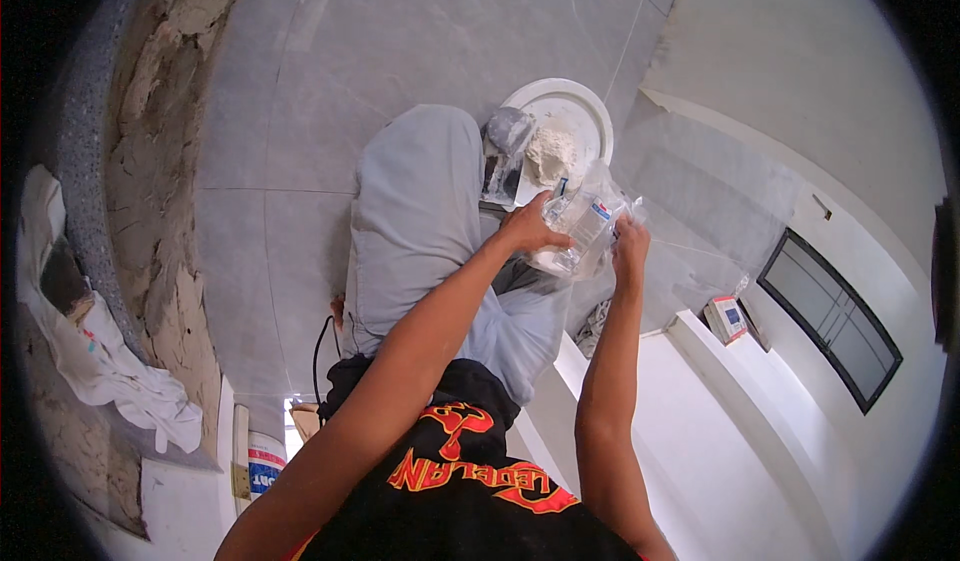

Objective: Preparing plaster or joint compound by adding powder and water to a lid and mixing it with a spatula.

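Between my two hands is a clear plastic bag (592,223) with white powder in its lower part and a printed label. My left hand (532,227) is closed on the bag's near left side. At the bag's right edge, the fingers of my right hand (630,245) pinch the plastic. Just beyond the bag, a round white lid-like tray (597,121) lies on the floor with a heap of off-white powder (550,153) on it. A grey, dusty rounded thing (510,131) and a flat dark tool (500,176) lie at the tray's left side.
Grey floor tiles (300,141) spread around my bent knee (415,161). To the left runs a rough broken strip (165,141) beside a crumpled white cloth (110,361). A white ledge (720,361) holds a small box (725,319) on the right. A printed bucket (265,461) stands lower left.
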Motion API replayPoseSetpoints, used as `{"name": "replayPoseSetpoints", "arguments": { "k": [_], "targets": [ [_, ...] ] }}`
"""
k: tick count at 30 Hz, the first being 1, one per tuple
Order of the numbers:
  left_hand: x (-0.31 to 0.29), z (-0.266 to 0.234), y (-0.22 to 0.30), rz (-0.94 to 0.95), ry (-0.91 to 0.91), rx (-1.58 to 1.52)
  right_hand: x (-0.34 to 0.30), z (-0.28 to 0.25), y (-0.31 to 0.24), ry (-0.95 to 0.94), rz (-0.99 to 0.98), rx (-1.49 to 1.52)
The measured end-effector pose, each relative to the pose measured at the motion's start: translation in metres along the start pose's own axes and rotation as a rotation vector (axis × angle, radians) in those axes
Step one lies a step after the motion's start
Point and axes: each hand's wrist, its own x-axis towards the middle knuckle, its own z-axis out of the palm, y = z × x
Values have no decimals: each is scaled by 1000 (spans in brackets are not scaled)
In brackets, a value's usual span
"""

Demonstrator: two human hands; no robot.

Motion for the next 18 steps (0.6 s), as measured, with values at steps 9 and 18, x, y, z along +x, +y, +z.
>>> {"name": "replayPoseSetpoints", "arguments": {
  "k": [9,18],
  "targets": [
    [0,-5,6,-17,-36,-42,1,10,-14,1,53,60],
    [0,-6,7,-3,-35,-59,9,8,-9,-39,31,97]
  ]
}}
